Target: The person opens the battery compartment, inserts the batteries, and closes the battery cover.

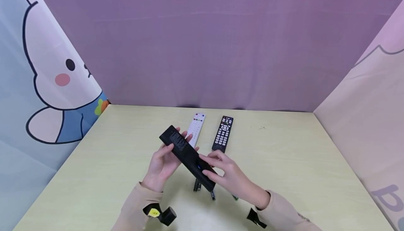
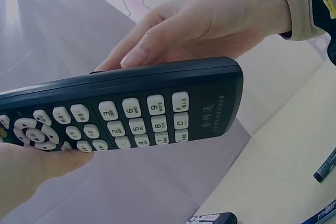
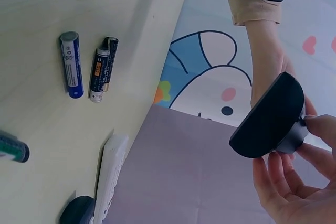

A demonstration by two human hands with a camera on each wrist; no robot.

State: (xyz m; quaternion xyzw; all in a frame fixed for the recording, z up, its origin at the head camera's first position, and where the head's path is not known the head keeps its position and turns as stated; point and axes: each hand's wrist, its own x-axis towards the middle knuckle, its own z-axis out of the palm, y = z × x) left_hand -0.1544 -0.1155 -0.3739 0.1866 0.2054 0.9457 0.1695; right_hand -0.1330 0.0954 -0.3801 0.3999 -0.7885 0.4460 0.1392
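A black remote control (image 1: pixel 189 157) is held tilted above the table, its labelled back upward in the head view. My left hand (image 1: pixel 164 164) grips its far end, thumb on the near edge. White number keys show on its front in the left wrist view. At the near end, my right hand (image 1: pixel 225 171) pinches a dark battery cover (image 3: pixel 294 136) that stands off the remote's back, with thumb and forefinger. Other fingers (image 3: pixel 273 179) of that hand curl below the remote. A small blue glint shows between thumb and forefinger in the head view.
A white remote (image 1: pixel 197 125) and another black remote (image 1: pixel 223 132) lie keys up farther back on the table (image 1: pixel 268 146). Batteries lie below the hands: a blue one (image 3: pixel 72 66), two dark ones (image 3: pixel 100 74) side by side, and a green one (image 3: pixel 13 148). Fabric walls surround the table.
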